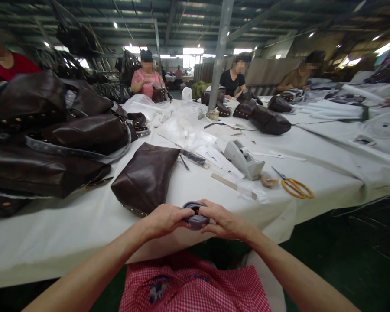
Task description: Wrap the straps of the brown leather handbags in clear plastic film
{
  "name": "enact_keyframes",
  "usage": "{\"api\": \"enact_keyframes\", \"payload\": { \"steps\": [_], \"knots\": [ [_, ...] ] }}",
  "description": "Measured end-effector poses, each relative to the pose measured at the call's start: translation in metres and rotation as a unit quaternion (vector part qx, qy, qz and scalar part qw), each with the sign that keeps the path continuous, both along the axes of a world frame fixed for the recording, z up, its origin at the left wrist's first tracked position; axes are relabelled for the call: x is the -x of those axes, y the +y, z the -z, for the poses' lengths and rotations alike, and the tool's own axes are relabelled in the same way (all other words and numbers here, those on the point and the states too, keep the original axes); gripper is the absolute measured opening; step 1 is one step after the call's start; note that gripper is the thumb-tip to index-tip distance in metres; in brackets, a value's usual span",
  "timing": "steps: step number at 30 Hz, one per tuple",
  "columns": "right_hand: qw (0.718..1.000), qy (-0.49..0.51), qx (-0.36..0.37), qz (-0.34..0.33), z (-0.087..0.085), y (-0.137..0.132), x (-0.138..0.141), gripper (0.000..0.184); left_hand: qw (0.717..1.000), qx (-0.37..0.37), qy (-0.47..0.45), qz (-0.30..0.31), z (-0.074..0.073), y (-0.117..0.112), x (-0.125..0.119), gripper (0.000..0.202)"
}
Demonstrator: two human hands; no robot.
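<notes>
Close to the table's front edge, a small rolled-up strap (197, 222), dark with a greyish covering, is held between my two hands. My left hand (169, 218) pinches its left side, thumb on top and fingers beneath. On the opposite side my right hand (223, 220) grips it, with the thumb and forefinger at the coil's opening. A dark brown leather bag (147, 173) with studs along its bottom edge lies just beyond my left hand. Beside that bag's upper corner lies a dark, plastic-wrapped piece (195, 158).
Stacked brown bags (81, 134) fill the table's left side. A grey tape dispenser (242, 160) and yellow-handled scissors (295, 186) lie to the right. Crumpled clear plastic (182, 130) covers the middle, near a metal post (219, 56). Several people sit across the table.
</notes>
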State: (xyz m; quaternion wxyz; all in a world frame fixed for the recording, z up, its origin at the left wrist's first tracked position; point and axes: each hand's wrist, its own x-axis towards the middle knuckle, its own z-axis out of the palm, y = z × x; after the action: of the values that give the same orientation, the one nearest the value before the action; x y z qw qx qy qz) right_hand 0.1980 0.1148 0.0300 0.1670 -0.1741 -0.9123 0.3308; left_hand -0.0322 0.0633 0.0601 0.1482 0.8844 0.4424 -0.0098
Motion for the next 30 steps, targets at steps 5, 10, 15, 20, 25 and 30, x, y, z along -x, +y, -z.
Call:
{"api": "enact_keyframes", "payload": {
  "steps": [5,10,15,20,25,30],
  "knots": [
    [1.0,0.008,-0.006,0.015,-0.005,0.004,0.005,0.027,0.997,-0.03,0.019,-0.066,0.004,0.001,-0.008,0.025],
    [0.985,-0.07,-0.053,0.151,-0.01,-0.004,0.015,0.047,0.986,-0.015,0.009,-0.165,0.002,0.003,-0.023,0.027],
    [0.978,-0.151,-0.073,0.121,-0.012,0.002,0.02,0.024,0.989,0.028,0.039,-0.142,-0.013,0.007,-0.025,0.024],
    [0.98,-0.153,-0.087,0.094,-0.019,0.013,0.02,0.029,0.996,0.045,0.008,-0.082,-0.015,0.014,-0.012,0.029],
    [0.974,-0.164,-0.087,0.129,-0.022,0.004,0.024,0.031,0.993,0.025,-0.006,-0.116,-0.009,0.007,-0.012,0.028],
    [0.962,-0.16,-0.103,0.195,-0.014,-0.018,0.031,0.029,0.987,-0.079,-0.034,-0.135,0.006,-0.009,-0.022,0.02]
  ]
}}
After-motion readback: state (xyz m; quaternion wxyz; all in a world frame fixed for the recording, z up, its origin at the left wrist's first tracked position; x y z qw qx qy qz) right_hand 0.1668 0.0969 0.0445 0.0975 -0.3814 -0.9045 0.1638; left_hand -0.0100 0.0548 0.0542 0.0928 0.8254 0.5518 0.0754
